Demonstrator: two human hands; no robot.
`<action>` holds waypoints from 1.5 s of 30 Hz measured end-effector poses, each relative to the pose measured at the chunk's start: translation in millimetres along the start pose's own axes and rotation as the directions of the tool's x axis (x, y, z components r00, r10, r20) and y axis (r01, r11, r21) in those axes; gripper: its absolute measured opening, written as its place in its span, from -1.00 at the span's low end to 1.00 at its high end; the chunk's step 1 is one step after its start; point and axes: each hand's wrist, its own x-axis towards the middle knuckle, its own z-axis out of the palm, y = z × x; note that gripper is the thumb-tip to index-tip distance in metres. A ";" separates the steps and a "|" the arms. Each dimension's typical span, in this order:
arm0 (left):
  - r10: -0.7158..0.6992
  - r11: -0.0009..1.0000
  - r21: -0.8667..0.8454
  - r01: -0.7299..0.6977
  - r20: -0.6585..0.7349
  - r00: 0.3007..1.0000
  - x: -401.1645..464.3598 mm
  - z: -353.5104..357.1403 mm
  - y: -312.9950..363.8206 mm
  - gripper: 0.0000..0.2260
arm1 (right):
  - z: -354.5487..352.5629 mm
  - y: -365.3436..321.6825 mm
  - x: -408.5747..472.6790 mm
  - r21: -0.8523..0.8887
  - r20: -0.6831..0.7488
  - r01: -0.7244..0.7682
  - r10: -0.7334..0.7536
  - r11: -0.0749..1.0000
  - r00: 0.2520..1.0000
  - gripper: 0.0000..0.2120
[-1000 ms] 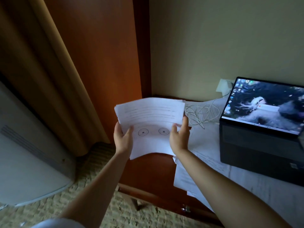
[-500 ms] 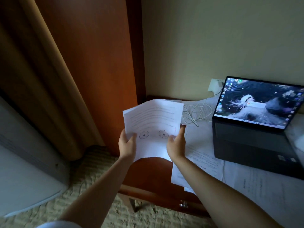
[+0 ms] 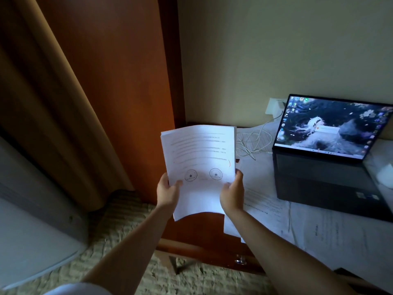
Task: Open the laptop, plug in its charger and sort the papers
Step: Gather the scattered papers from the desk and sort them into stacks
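Holding a stack [image 3: 198, 165] of printed sheets up off the desk [image 3: 212, 231], the person grips it at both lower edges. The left hand [image 3: 168, 191] pinches the left edge, thumb on the front face beside a round stamp with a star. The right hand [image 3: 231, 193] clasps the right edge, fingers curled round the side and thumb on the front. The hands are apart, one at each side of the stack, whose bottom edge bows upward between them. The top sheet carries lines of text, two round stamps and a short red mark near its right edge.

To the right, the laptop [image 3: 331, 158] stands open on the desk, its screen lit with a desktop picture. Behind its left corner a white charger [image 3: 275, 107] sits in a wall socket, and its cable [image 3: 253, 141] lies in loose loops between the stack and the laptop. More papers [image 3: 270, 199] lie spread flat on the desk in front of the laptop and under the right forearm. A curtain [image 3: 53, 103] hangs at the left, beside a wooden panel [image 3: 119, 71].
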 end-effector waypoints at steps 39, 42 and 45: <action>-0.316 0.824 0.378 0.422 -0.311 0.896 -26.5 36.3 -73.5 -0.79 | -47.7 105.1 23.6 -0.844 0.506 0.448 0.161 0.295 0.847 -0.31; -0.312 0.833 0.342 0.435 -0.360 0.879 -33.9 42.2 -72.3 -0.75 | -56.4 108.9 22.8 -0.845 0.485 0.431 0.114 0.317 0.867 -0.35; -0.305 0.844 0.302 0.443 -0.408 0.861 -37.9 43.3 -71.6 -0.72 | -65.6 117.6 23.8 -0.792 0.565 0.522 0.054 0.318 0.823 -0.39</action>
